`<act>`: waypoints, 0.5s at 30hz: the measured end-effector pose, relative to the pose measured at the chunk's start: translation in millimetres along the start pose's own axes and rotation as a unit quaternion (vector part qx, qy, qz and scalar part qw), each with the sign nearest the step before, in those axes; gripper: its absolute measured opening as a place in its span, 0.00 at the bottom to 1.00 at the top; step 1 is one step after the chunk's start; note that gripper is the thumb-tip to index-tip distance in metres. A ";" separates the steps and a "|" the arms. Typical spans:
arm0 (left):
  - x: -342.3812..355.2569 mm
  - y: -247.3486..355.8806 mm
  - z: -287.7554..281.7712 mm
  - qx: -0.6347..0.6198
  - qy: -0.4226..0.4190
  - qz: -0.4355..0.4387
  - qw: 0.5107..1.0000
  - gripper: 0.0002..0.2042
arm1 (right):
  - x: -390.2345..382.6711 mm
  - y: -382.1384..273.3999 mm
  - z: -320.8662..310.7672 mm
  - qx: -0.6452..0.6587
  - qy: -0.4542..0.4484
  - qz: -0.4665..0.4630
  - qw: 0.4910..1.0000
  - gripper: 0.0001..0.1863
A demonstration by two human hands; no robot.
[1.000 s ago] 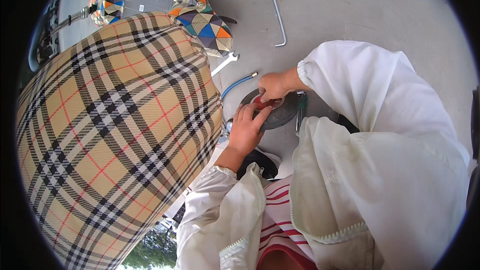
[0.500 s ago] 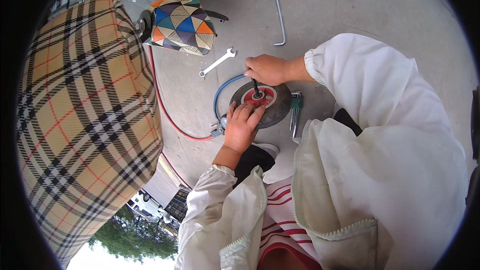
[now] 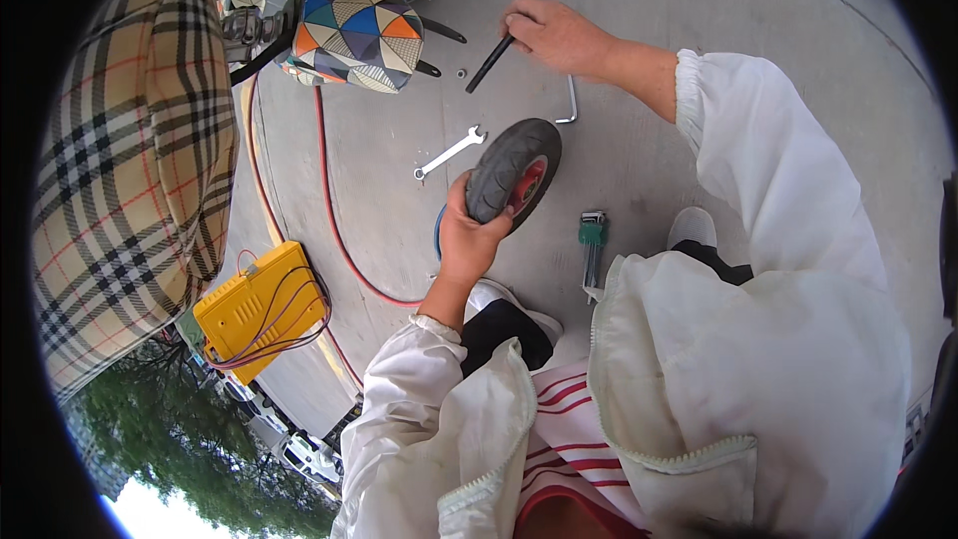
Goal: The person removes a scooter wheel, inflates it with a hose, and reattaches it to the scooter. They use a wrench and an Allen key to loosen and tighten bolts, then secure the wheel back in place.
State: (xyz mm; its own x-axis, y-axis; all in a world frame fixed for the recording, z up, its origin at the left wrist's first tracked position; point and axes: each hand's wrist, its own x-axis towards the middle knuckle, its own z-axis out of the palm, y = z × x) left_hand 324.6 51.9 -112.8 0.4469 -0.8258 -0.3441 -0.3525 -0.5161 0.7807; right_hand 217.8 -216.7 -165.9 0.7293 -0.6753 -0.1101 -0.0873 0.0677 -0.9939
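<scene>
My left hand (image 3: 465, 248) grips a small black-tyred wheel (image 3: 496, 180) with a red hub, tilted on its edge above the concrete. Its fingers wrap the tyre on the left side, with the thumb near the rim. Apart from the wheel, up and to the right, my right hand (image 3: 561, 37) is closed on a slim black rod (image 3: 486, 68) that points down and left. Left of the wheel lies a combination wrench (image 3: 451, 154). An L-shaped hex key (image 3: 573, 100) rests below my right wrist. A small metal nut (image 3: 461, 73) sits near the rod's lower end.
A green-holdered hex key set (image 3: 593, 232) lies near my feet. A red hose (image 3: 333, 212) curves along the ground on the left. Beyond it stands a yellow box (image 3: 257, 311) with coiled wires. Plaid fabric (image 3: 130, 180) and a patterned cover (image 3: 364, 35) fill the upper left.
The black rod has come out of the wheel's hub and moved up and away in my right hand. My left hand has tipped the wheel up onto its edge.
</scene>
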 end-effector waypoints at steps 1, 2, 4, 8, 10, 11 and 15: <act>11.0 5.6 -1.3 -0.152 0.001 -0.053 0.987 0.26 | -4.0 1.7 -13.1 0.059 -0.016 0.043 0.997 0.13; 21.6 8.2 -2.7 -0.213 0.014 -0.122 0.969 0.25 | -7.3 2.6 -25.4 0.117 -0.033 0.085 0.989 0.13; 38.2 6.4 -9.1 -0.323 0.033 -0.217 0.920 0.24 | -13.7 -0.7 -36.0 0.182 -0.021 0.130 0.974 0.13; 62.3 -35.5 0.0 -0.500 0.010 -0.287 0.817 0.21 | -16.3 3.8 -47.7 0.187 -0.035 0.181 0.965 0.13; 65.2 -59.5 16.5 -0.526 0.008 -0.308 0.793 0.19 | -15.1 7.5 -45.4 0.190 -0.042 0.192 0.962 0.14; 65.7 -68.2 20.9 -0.529 0.014 -0.329 0.782 0.20 | -14.8 7.8 -45.5 0.192 -0.046 0.199 0.960 0.14; 66.4 -77.8 35.2 -0.470 -0.019 -0.398 0.787 0.21 | -11.8 -2.6 -53.4 0.177 -0.053 0.198 0.963 0.15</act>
State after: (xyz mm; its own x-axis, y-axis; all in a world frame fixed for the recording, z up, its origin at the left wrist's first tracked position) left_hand 352.7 29.2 -214.7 0.1874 -0.3409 -0.9212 0.7996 -0.4917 0.3447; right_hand 173.2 -248.1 -161.5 0.7527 -0.4680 -0.4630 -0.1495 0.5635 -0.8125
